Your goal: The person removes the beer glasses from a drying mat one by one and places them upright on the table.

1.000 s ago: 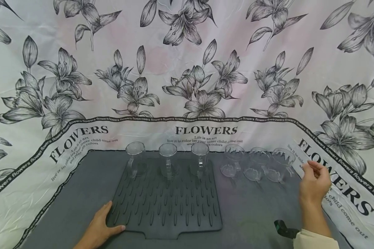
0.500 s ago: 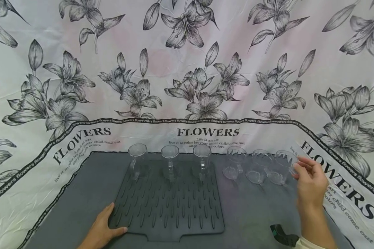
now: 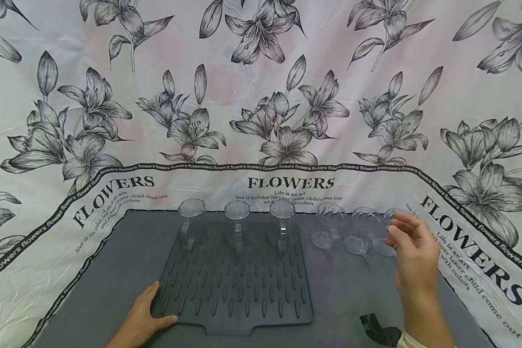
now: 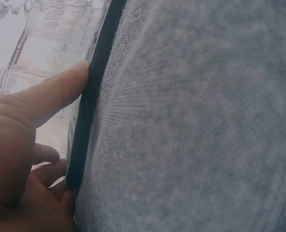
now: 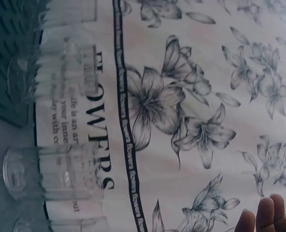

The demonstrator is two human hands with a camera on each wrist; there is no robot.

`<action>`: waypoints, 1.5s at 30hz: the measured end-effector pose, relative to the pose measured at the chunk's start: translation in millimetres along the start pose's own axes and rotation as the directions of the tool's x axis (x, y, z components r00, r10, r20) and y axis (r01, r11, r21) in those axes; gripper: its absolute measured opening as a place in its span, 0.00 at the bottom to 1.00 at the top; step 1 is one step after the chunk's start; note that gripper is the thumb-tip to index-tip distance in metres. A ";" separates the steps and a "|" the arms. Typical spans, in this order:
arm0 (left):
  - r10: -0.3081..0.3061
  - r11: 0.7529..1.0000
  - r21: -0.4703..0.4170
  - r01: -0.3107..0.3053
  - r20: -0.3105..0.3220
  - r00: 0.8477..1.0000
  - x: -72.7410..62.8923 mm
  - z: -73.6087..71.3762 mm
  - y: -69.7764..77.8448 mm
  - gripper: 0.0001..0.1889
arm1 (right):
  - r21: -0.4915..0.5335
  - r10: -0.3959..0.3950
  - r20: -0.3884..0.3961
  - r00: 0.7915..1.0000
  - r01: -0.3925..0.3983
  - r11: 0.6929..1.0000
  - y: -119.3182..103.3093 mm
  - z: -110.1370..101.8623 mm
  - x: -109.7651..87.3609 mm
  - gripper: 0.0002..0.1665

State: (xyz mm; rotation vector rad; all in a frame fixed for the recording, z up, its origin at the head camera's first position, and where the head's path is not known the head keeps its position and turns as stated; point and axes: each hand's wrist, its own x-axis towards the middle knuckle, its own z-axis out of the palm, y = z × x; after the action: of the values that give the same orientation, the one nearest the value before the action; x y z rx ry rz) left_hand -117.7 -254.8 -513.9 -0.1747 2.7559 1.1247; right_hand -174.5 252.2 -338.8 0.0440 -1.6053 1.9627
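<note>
My left hand (image 3: 142,311) rests at the near left corner of a dark ridged mat (image 3: 232,290), thumb on the front edge and fingers along the left side. In the left wrist view the thumb (image 4: 60,92) touches the mat's dark edge (image 4: 87,116). My right hand (image 3: 417,256) is in front of the rightmost clear glass mug (image 3: 384,247), partly hiding it, fingers bent loosely; contact cannot be made out. Beside it stand two more mugs, a middle one (image 3: 358,237) and a left one (image 3: 328,232), which look upright.
Three clear mugs, a left one (image 3: 192,227), a middle one (image 3: 237,227) and a right one (image 3: 282,224), stand along the mat's far edge, apparently upside down. A flower-printed cloth (image 3: 287,116) rises behind the grey table (image 3: 339,299). A dark device (image 3: 376,328) sits at my right wrist.
My right hand has moved left, from the right of the rightmost mug to in front of it. My left hand stays on the mat's corner; the mugs keep their places.
</note>
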 end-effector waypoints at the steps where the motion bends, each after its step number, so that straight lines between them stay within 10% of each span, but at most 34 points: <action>1: -0.002 1.000 0.005 0.002 -0.001 1.000 -0.3 -0.3 -0.1 0.61 | 0.014 -0.003 0.012 1.000 0.003 1.000 -0.6 2.5 -1.3 0.12; 45: 0.001 1.000 0.002 -0.001 -0.002 1.000 0.4 0.5 -3.4 0.61 | -0.070 0.053 0.253 0.966 -0.036 0.997 35.4 75.3 -12.0 0.11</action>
State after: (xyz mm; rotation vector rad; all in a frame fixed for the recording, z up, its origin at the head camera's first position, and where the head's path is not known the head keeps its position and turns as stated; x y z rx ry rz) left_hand -117.5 -256.9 -516.6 -0.1744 2.7586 1.1228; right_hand -206.3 175.9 -354.5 0.2462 -1.8475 2.0017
